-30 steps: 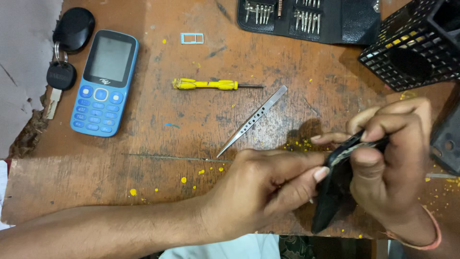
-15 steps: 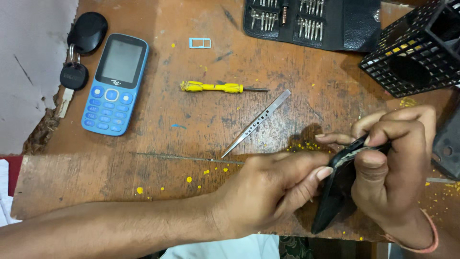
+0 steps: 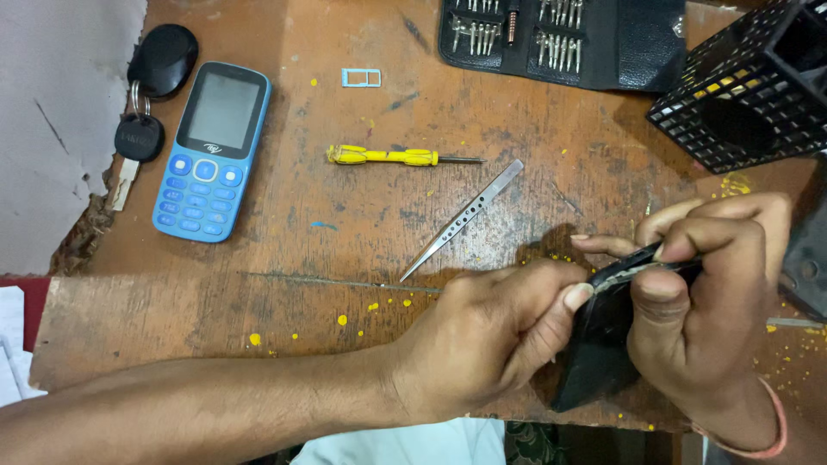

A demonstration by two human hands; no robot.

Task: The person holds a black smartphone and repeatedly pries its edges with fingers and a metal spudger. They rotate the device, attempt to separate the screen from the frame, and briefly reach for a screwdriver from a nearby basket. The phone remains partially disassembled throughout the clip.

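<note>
Both my hands grip one black phone (image 3: 603, 344), held on edge above the front of the wooden table (image 3: 258, 293). My left hand (image 3: 491, 336) holds its near side, the thumb pressed against the top edge. My right hand (image 3: 706, 293) curls over the top from the far side, thumb on the seam. The phone's lower part points down past the table edge. Steel tweezers (image 3: 461, 220) lie just beyond my left hand. Further back rests a yellow-handled screwdriver (image 3: 388, 156).
A blue keypad phone (image 3: 211, 151) lies at the left, beside a car key (image 3: 138, 142) and a black oval pouch (image 3: 164, 58). A small card tray (image 3: 360, 77) sits at the back. A black bit-set case (image 3: 560, 34) and a black mesh basket (image 3: 749, 95) stand back right.
Both hands keep the same grip on the black phone. The view has shifted slightly; nothing on the table has moved.
</note>
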